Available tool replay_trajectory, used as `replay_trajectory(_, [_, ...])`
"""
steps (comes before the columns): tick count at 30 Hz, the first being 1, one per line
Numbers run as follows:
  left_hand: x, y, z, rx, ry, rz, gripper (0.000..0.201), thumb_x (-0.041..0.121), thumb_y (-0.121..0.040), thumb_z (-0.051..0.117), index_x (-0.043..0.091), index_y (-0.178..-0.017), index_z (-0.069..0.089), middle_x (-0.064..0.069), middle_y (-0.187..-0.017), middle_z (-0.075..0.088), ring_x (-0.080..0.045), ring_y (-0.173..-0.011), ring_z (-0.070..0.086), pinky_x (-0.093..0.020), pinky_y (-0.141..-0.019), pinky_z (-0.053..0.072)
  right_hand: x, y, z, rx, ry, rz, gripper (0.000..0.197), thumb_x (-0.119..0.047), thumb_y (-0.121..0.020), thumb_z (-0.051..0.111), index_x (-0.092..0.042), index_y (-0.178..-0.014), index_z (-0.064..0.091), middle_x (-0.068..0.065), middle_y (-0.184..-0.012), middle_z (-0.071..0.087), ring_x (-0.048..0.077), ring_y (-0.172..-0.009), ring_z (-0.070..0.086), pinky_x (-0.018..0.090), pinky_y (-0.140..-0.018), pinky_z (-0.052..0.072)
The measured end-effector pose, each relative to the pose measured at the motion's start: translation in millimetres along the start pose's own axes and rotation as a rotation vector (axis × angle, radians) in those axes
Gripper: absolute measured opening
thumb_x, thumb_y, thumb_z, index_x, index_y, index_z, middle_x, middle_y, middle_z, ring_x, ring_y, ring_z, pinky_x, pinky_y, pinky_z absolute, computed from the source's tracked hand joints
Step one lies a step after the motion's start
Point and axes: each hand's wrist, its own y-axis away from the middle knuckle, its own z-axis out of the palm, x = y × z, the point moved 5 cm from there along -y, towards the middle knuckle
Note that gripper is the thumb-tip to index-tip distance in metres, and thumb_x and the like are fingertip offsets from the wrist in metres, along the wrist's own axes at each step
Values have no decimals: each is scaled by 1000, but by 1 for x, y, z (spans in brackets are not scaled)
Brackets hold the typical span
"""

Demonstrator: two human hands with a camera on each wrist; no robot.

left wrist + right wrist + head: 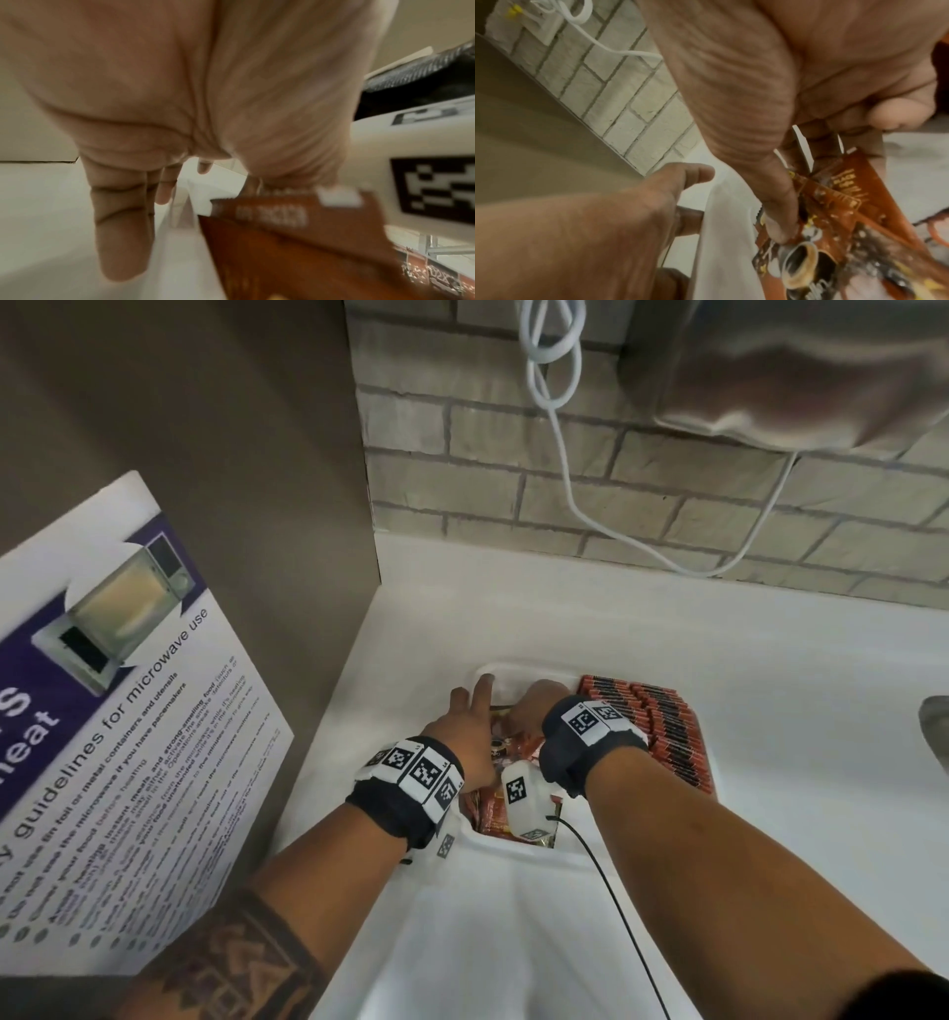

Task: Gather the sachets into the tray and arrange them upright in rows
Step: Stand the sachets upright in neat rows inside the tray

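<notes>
A white tray sits on the white counter. Its right side holds rows of red-brown sachets standing upright; loose sachets lie in its left side. My right hand reaches into the tray's left part. In the right wrist view its thumb and fingers pinch a small bunch of sachets. My left hand is at the tray's left wall. Its fingers are straight outside the wall, and its thumb side sits over a sachet.
A microwave-guidelines poster hangs on the brown panel at the left. A brick wall with a looped white cable runs behind the counter. A grey appliance hangs at the upper right, and a grey object shows at the right edge.
</notes>
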Motion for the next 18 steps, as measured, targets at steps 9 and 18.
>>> replay_trajectory(9, [-1, 1, -4, -10, 17, -9, 136, 23, -74, 87, 29, -156, -22, -13, -157, 19, -33, -117, 61, -43, -94, 55, 3, -6, -9, 104, -189, 92, 37, -41, -82, 78, -7, -94, 75, 5, -89, 73, 18, -76, 67, 27, -64, 52])
replay_trajectory(18, [0, -1, -4, 34, 20, 3, 136, 37, -74, 87, 28, -156, -21, -12, -159, 20, -32, -125, 56, -43, -97, 55, 18, 24, -53, 479, -377, 72, 27, -21, -87, 71, -13, -113, 71, 5, -103, 72, 23, -92, 69, 36, -83, 59])
